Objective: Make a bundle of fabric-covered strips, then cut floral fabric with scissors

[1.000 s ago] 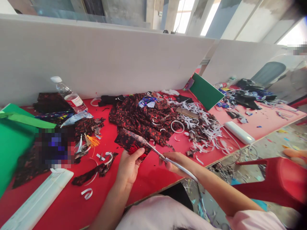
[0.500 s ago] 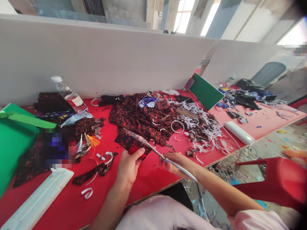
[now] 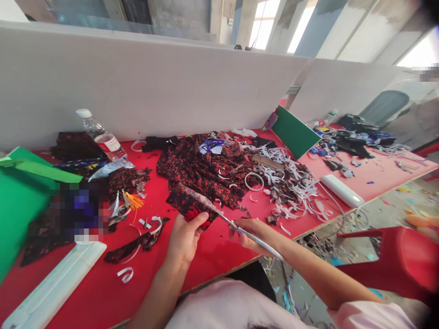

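Note:
My left hand [image 3: 184,237] pinches a small piece of black cloth with red flowers [image 3: 188,203] just above the red table [image 3: 212,251]. My right hand [image 3: 254,233] grips a pair of silver scissors [image 3: 219,214], whose blades lie across the right edge of that piece. Behind them a larger heap of the same flowered cloth [image 3: 206,167] is spread on the table.
A water bottle [image 3: 101,137] stands at the back left by a green board [image 3: 20,196]. White paper strips and rings [image 3: 291,183] litter the right side. A white bar [image 3: 51,288] lies front left, another white bar [image 3: 341,189] at the right. A red plastic chair [image 3: 394,260] stands right of me.
Almost nothing differs; both hands keep their hold on the cloth and scissors, and the view has shifted very slightly.

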Tool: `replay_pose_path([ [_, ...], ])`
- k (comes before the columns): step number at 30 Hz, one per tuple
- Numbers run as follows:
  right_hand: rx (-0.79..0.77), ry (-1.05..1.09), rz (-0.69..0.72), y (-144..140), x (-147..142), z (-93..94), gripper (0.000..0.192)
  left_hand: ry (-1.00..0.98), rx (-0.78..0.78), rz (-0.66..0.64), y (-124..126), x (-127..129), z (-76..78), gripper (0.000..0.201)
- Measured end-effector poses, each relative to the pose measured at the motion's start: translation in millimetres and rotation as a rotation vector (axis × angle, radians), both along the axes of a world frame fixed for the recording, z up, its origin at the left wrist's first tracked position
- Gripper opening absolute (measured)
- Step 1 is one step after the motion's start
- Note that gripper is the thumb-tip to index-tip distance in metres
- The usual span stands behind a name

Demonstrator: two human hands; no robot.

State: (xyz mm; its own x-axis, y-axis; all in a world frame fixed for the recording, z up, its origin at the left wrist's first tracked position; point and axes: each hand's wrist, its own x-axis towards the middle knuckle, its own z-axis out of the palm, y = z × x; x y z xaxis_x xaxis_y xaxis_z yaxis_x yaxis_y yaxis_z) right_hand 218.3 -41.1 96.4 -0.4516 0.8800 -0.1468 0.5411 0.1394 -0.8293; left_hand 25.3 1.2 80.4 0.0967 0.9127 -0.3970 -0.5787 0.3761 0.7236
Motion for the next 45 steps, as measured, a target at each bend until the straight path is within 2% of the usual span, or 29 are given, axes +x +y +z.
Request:
replay_pose_path([
  [18,-0.005,0.028,0.015,-5.4,3.7,-4.3,0.074,0.002,-0.007,-0.033,-4.9,-0.1,1.9,0.030],
  [24,0.012,0.038,0.040,-6.5,4.5,-2.7,0.074,0.006,-0.012,-0.044,-4.2,0.1,1.9,0.036],
  [36,-0.028,0.068,-0.032,-8.8,1.4,-8.7,0.073,0.007,-0.034,-0.044,-3.2,0.0,-0.8,0.035],
  [45,-0.023,0.052,0.002,-6.0,0.2,-3.3,0.077,0.017,-0.049,-0.054,-2.8,0.8,-1.4,0.039],
])
